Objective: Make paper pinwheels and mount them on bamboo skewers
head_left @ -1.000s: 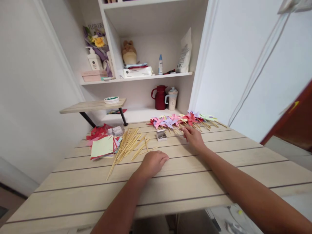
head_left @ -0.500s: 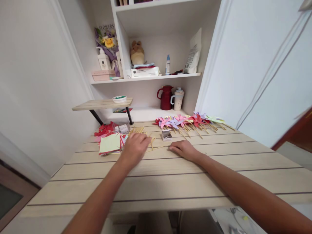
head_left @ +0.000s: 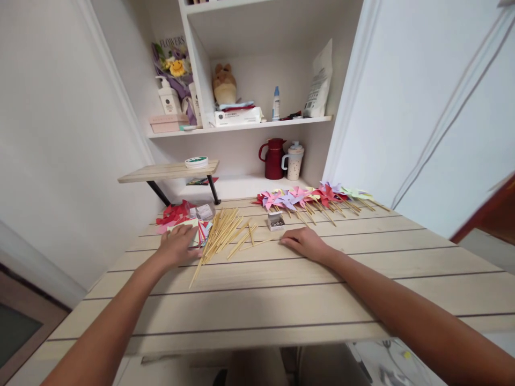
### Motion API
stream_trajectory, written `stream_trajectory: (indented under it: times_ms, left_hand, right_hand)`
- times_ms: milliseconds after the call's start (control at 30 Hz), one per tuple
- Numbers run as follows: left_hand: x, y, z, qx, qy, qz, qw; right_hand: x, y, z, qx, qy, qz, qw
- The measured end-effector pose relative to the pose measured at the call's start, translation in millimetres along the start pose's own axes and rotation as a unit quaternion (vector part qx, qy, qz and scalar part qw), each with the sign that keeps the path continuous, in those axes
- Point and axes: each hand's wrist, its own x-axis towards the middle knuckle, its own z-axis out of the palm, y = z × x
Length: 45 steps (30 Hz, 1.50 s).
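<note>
My left hand (head_left: 179,246) lies over a stack of square paper sheets (head_left: 203,229), its fingers stretched across the pale top sheet and nothing seen gripped. Just right of it a loose heap of thin wooden sticks (head_left: 221,233) fans over the table. My right hand (head_left: 303,242) rests on the tabletop with its fingers curled together; what they hold, if anything, is hidden. One lone stick (head_left: 257,244) points toward its fingertips. Before that hand stands a small open box (head_left: 276,221) of tiny shiny metal pieces.
Paper pinwheels on sticks (head_left: 298,199) lie in a row at the back right. Red paper pieces (head_left: 177,210) and a clear box (head_left: 203,212) sit under a small raised shelf (head_left: 169,171). Behind stand a red jug (head_left: 274,160) and a lidded cup (head_left: 295,162).
My left hand has moved left from above the sticks onto the paper stack, uncovering the stick heap. My right hand stays in nearly the same place.
</note>
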Motion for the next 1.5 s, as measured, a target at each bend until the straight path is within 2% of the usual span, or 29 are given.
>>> stream_trajectory:
  times_ms: [33,100,267,367,533,767,867,967,1133,1300,1500]
  left_hand:
    - [1,-1,3.2,-0.011,-0.02,-0.005,1.0]
    - [3,-3,8.7,-0.028,-0.025,0.003,0.999]
    - [8,-20,17.6,-0.101,0.039,0.087,0.99]
    - [11,-31,23.5,-0.139,0.063,0.09,0.984]
    - [14,-43,34.6,-0.145,0.084,0.098,0.981]
    - [15,-51,44.7,-0.167,0.118,0.08,0.976]
    - [15,-53,47.5,-0.179,0.135,0.107,0.969]
    - [15,-54,47.4,-0.188,0.132,0.123,0.965]
    - [13,-54,40.6,-0.225,0.115,0.079,0.964]
    - [9,-54,36.6,-0.225,0.087,0.062,0.969]
    - [8,-56,37.8,-0.222,0.083,0.053,0.97]
  right_hand:
    - [0,1,0,0.002,0.001,-0.006,1.0]
    - [0,2,1,0.007,0.003,-0.015,1.0]
    - [1,5,2,0.012,0.006,-0.013,1.0]
    - [2,6,3,0.02,0.002,-0.003,1.0]
    - [3,7,3,0.035,0.003,0.014,0.999]
    - [4,4,1,0.047,-0.002,0.021,0.999]
    - [4,3,0,0.057,-0.003,0.021,0.998]
    - [4,3,-1,0.06,-0.004,0.021,0.998]
    - [4,3,-1,0.062,-0.007,0.023,0.998]
    - [4,1,-2,0.057,-0.005,0.022,0.998]
    - [4,-1,-3,0.055,-0.006,0.035,0.998]
